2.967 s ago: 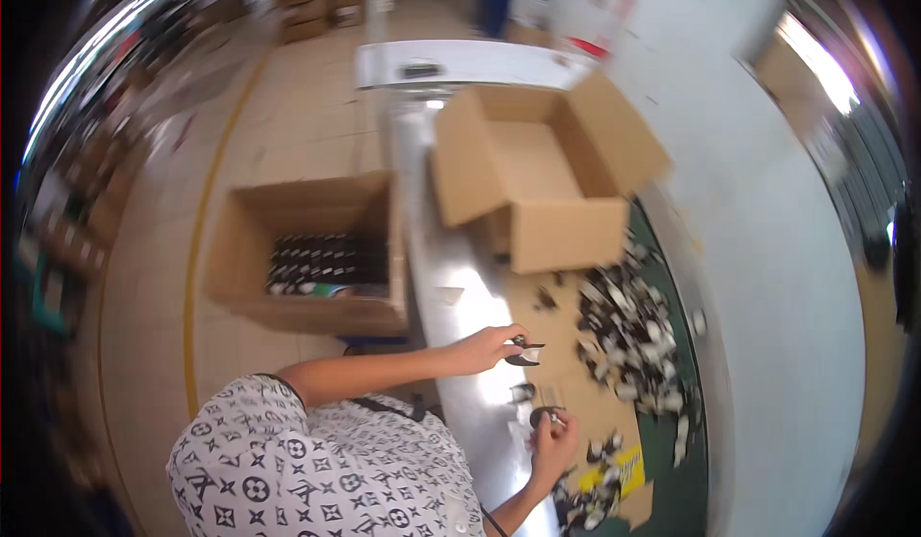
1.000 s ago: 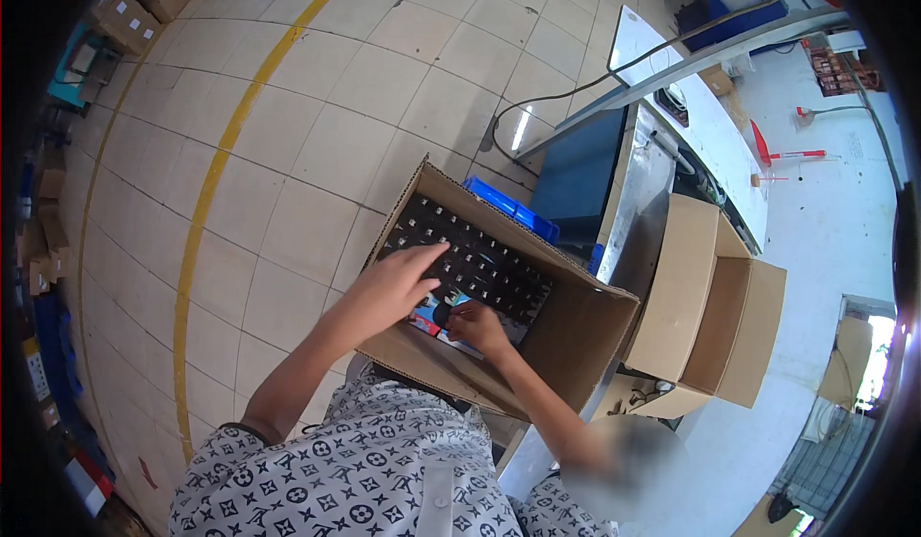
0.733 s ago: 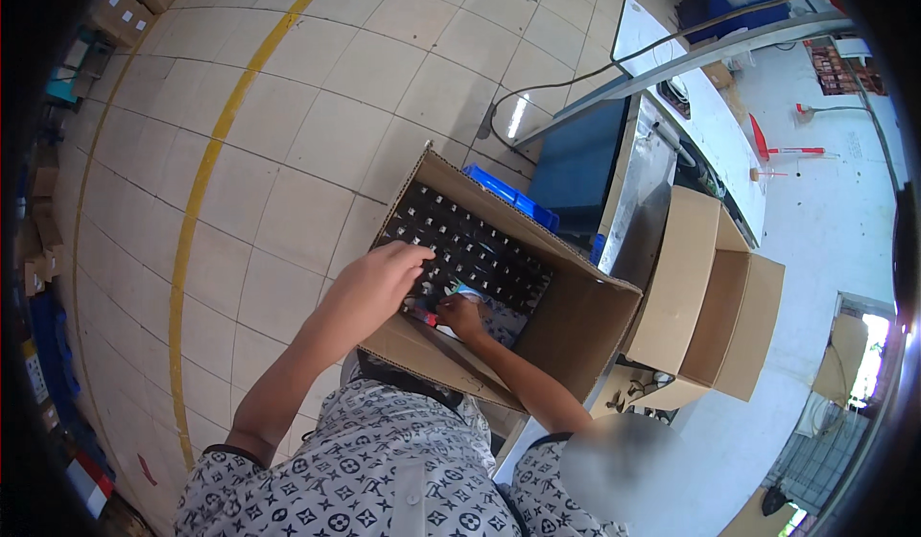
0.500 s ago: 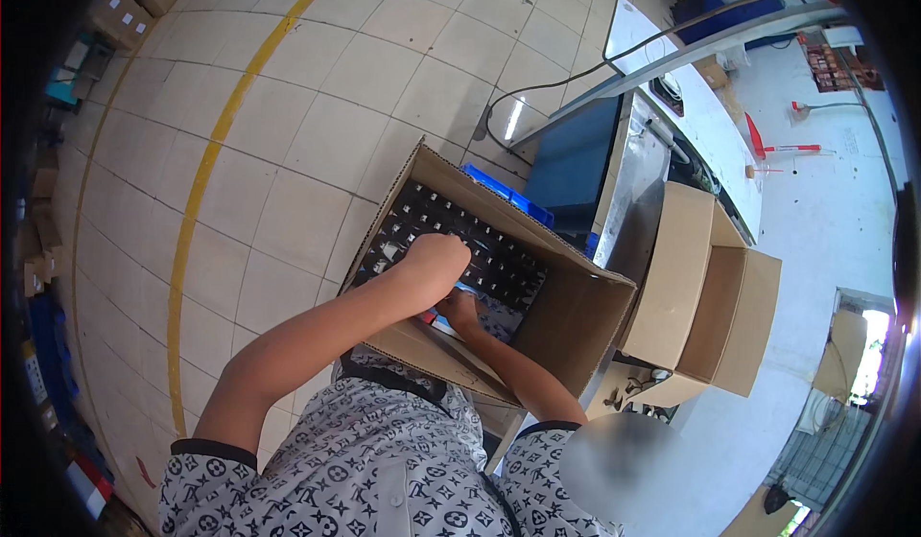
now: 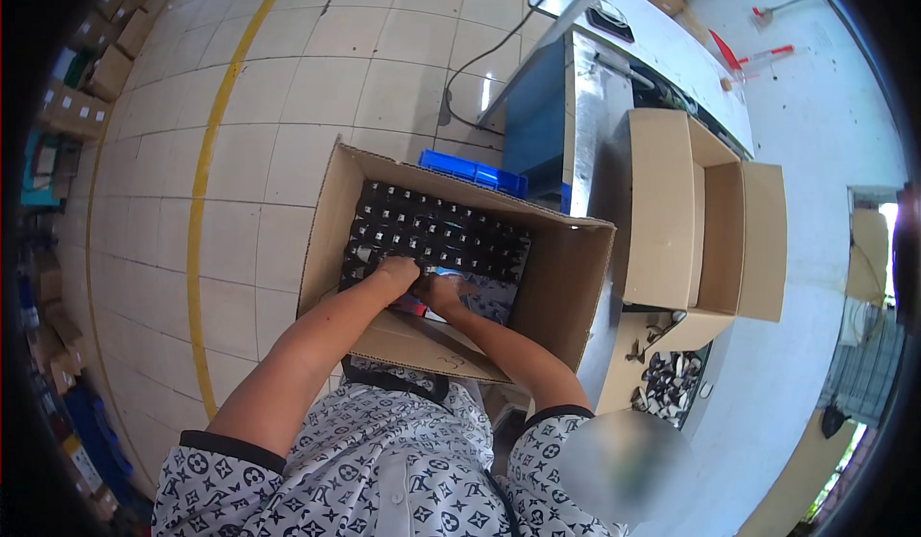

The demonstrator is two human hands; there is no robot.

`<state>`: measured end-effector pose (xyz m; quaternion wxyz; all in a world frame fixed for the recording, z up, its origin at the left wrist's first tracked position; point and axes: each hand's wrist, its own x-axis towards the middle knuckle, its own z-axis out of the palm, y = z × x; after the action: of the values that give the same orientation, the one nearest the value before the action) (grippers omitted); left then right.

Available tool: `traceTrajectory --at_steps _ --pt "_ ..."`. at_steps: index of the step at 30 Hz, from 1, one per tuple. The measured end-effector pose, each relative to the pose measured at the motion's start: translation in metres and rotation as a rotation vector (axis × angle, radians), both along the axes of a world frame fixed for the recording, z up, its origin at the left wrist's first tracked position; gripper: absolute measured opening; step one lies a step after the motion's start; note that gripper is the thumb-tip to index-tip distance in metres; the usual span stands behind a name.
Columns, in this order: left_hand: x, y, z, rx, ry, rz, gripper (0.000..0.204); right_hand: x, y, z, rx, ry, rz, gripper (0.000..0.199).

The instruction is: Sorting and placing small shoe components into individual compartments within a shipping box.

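Note:
Both my hands are down inside an open cardboard box (image 5: pixel 566 302). Rows of small silver-white pieces stand in black material (image 5: pixel 422 219) across the far part of its inside. My left hand (image 5: pixel 396 272) is curled over the near edge of these rows, its fingertips hidden. Just right of it, my right hand (image 5: pixel 445 293) has its fingers bent in toward the left one. A small blue and white item (image 5: pixel 445 272) shows beside the right fingers. A red item (image 5: pixel 413 304) peeks out below the hands. What either hand grips is too small to make out.
A blue plastic crate (image 5: pixel 475 173) sits behind the box. To the right runs a metal-topped bench (image 5: pixel 600 105), with another open cardboard box (image 5: pixel 662 211) beside it. Small dark and white parts (image 5: pixel 669 384) lie in a heap below that. Cartons (image 5: pixel 72 110) line the far left.
My left hand has drawn back from over the rows toward the near side of the box. My right hand stays close beside it. The view has turned, so the box appears farther left.

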<state>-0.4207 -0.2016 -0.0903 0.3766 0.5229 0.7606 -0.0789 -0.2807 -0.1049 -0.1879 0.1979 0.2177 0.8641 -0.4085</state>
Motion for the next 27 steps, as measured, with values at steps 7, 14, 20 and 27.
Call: traceTrajectory --at_steps 7,14,20,27 --pt "-0.006 -0.030 -0.028 0.086 -0.108 0.042 0.016 -0.004 -0.005 0.020 0.049 0.014 -0.172 0.030" --pt "-0.012 -0.022 -0.013 -0.022 -0.160 0.006 0.028 -0.009 -0.007 0.017 0.019 -0.086 -0.170 0.036" --pt "-0.024 -0.026 -0.022 -0.006 -0.278 0.105 0.020 -0.013 -0.004 0.017 -0.014 -0.096 -0.099 0.042" --pt "-0.007 0.000 0.040 0.023 -0.139 -0.219 0.013 0.020 0.076 0.280 -0.069 -0.090 -0.011 0.039"
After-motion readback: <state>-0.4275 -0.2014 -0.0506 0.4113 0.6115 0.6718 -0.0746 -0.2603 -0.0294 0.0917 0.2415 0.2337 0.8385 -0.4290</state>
